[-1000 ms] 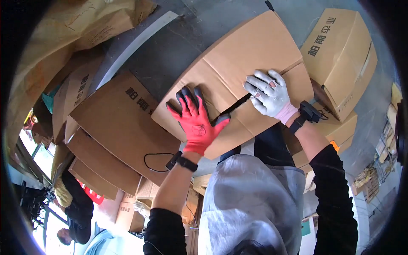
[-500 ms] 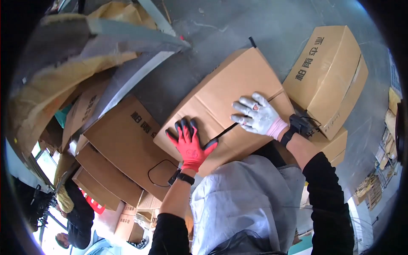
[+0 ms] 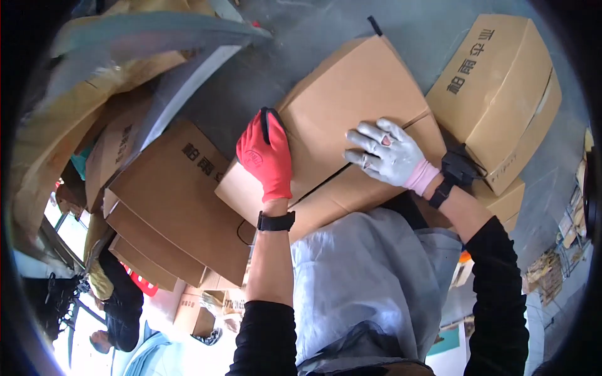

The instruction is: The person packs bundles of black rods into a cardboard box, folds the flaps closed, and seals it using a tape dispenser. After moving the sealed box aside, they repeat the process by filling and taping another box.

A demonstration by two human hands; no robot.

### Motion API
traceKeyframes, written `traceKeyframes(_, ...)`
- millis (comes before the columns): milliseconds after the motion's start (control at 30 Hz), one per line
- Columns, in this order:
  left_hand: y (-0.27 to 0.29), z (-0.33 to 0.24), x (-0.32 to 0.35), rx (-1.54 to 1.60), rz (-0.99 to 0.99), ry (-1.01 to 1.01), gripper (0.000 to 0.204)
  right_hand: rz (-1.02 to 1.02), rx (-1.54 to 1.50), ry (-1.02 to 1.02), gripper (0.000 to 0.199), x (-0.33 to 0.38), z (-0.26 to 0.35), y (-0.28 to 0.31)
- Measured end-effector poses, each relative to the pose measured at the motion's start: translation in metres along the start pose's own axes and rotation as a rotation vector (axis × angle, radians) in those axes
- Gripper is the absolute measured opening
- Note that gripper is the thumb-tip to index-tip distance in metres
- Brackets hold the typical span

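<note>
A brown cardboard box lies tilted before me, its flaps folded to a dark narrow gap. My right hand, in a worn whitish glove with a pink cuff and torn finger spots, rests on the flaps, fingers spread. My left hand, in a red glove with black fingertips, is at the box's left side. Its fingers are curled together, and whatever they may hold is hidden. Both wrists wear black straps, with a black device beside the right one.
Printed boxes stand at right and left. A grey metal frame curves over the upper left, near brown paper. A short black bar sticks out beyond the box. Grey cloth covers my lap. Another person is at lower left.
My left hand has lifted from lying spread on the flap, moved up to the box's left side and curled. The right hand stays spread on the flaps. The view has shifted slightly.
</note>
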State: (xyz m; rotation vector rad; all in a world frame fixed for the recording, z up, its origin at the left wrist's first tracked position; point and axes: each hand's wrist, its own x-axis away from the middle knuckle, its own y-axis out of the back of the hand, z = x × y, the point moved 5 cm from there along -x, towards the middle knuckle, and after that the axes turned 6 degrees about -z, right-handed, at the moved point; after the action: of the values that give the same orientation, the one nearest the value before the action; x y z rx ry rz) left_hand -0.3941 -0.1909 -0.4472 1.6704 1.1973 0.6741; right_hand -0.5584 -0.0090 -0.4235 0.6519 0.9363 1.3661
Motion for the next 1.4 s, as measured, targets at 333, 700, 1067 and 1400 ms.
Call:
traceKeyframes(333,0.028,-0.048,0.007,0.016,0.142,-0.184,0.085,0.095,0.053,0.013,0.027,-0.001,-0.004,-0.004)
traceKeyframes(700,0.004,-0.075,0.052,-0.625,0.917,-0.375,0.149,-0.541,-0.695,-1.122,0.035,0.108,-0.068,-0.016)
traceKeyframes(1067,0.005,-0.083,0.050,-0.769,0.909,-0.397,0.149,-1.545,-1.486,-2.043,0.056,0.197,-0.026,-0.040)
traceKeyframes(1400,0.005,-0.076,0.049,-0.756,0.912,-0.348,0.152,-1.344,-1.747,-1.749,0.061,0.148,-0.045,-0.027)
